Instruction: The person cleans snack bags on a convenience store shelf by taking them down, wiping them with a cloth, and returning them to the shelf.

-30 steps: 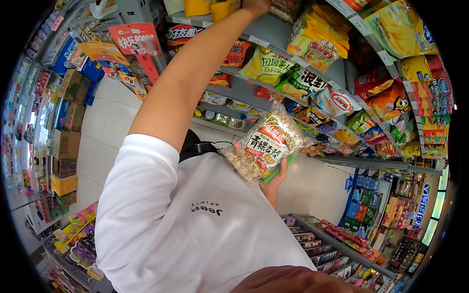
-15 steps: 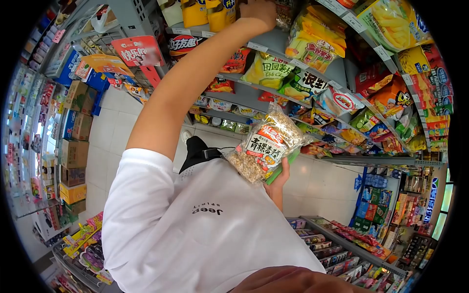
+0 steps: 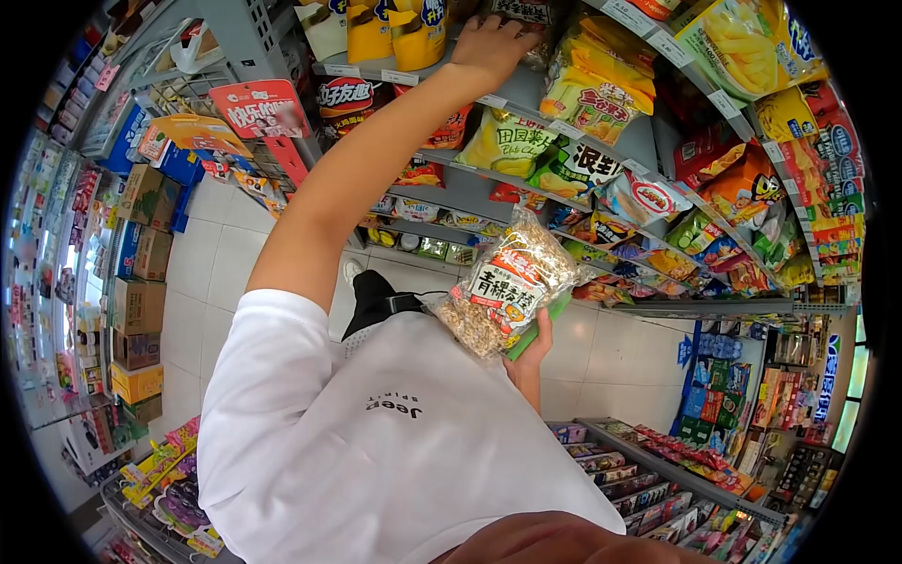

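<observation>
My left hand [image 3: 489, 47] reaches onto the upper shelf with its fingers spread, touching or close beside a clear snack bag [image 3: 528, 11] at the top edge. What lies under the palm is hidden. Yellow pouches [image 3: 418, 36] stand left of that hand, and a yellow snack bag [image 3: 601, 89] is on its right. Against the shirt front, my right hand [image 3: 534, 357] grips a clear bag of puffed grain snack [image 3: 507, 287] with a red and white label. Something green [image 3: 526, 338] shows between that bag and the fingers.
Shelves of snack bags [image 3: 507, 141] run across the top and right. A red sign [image 3: 260, 108] hangs at the upper left by a wire rack. Stacked cartons [image 3: 139, 305] stand at left on the tiled floor [image 3: 221, 268]. Low racks [image 3: 648, 489] are at the lower right.
My left hand's fingers have come more into view, spread near the clear bag on the shelf. The grain snack bag stays in my right hand. The view has shifted slightly.
</observation>
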The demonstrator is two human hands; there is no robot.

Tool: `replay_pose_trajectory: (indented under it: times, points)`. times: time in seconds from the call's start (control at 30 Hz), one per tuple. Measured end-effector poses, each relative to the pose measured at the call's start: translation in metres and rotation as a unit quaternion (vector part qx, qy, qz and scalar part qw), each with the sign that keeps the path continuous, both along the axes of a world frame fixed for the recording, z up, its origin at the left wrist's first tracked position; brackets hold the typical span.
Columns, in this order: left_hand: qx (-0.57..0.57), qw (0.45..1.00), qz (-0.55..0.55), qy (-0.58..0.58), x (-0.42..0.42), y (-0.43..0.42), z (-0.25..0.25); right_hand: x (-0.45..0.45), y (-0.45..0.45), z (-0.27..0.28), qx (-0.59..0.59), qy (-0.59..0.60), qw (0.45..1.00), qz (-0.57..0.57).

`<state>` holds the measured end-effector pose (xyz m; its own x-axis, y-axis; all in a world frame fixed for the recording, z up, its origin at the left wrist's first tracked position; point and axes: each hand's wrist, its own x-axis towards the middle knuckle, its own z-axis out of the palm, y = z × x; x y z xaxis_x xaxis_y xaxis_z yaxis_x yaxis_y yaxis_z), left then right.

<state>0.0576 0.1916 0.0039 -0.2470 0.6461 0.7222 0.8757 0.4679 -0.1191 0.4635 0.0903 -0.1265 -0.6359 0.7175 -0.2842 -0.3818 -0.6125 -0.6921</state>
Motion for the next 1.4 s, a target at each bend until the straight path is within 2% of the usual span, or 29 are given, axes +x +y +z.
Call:
replay_pose_trajectory:
  times: [0.2,0.3,0.5,0.6,0.9,1.0,1.07,1.1,1.2,1.3,1.33,1.4]
  points:
    - [0.009,0.998,-0.045,0.040,-0.004,-0.015,-0.004,-0.003,0.002,0.001,-0.007,-0.001,1.000,0.010]
    - [0.012,0.998,-0.053,0.020,-0.009,-0.014,-0.008,-0.007,0.001,0.007,-0.023,0.000,0.999,0.023]
    - [-0.008,1.000,-0.026,0.011,-0.006,-0.012,-0.009,-0.008,0.004,0.003,-0.021,-0.005,0.999,0.026]
    - [0.054,0.996,-0.065,0.022,-0.005,-0.013,-0.012,-0.009,0.007,-0.002,-0.034,0.018,0.999,0.029]
    - [0.048,0.997,-0.055,0.012,-0.008,-0.011,-0.002,-0.008,0.010,-0.009,-0.020,0.009,1.000,0.022]
    - [-0.001,0.999,0.001,0.045,-0.008,-0.012,0.003,-0.007,0.009,-0.009,-0.022,0.011,1.000,0.016]
    - [0.014,0.998,-0.013,0.058,-0.012,-0.011,0.003,-0.005,0.009,-0.010,-0.020,0.013,1.000,0.020]
    - [0.022,0.997,-0.021,0.065,-0.010,-0.012,0.005,-0.005,0.009,-0.008,-0.020,0.017,0.999,0.023]
    - [0.005,1.000,-0.014,-0.012,0.000,-0.015,0.020,-0.005,0.009,-0.003,-0.023,0.036,0.999,0.031]
    - [-0.031,0.990,0.009,-0.139,0.035,-0.033,0.076,-0.005,0.008,-0.002,-0.033,0.051,0.998,0.031]
    - [-0.004,0.996,-0.001,-0.094,0.035,-0.033,0.080,-0.006,0.008,0.000,-0.035,0.049,0.998,0.029]
    - [0.015,0.996,-0.037,-0.082,0.037,-0.040,0.089,-0.005,0.008,-0.001,-0.036,0.044,0.998,0.031]
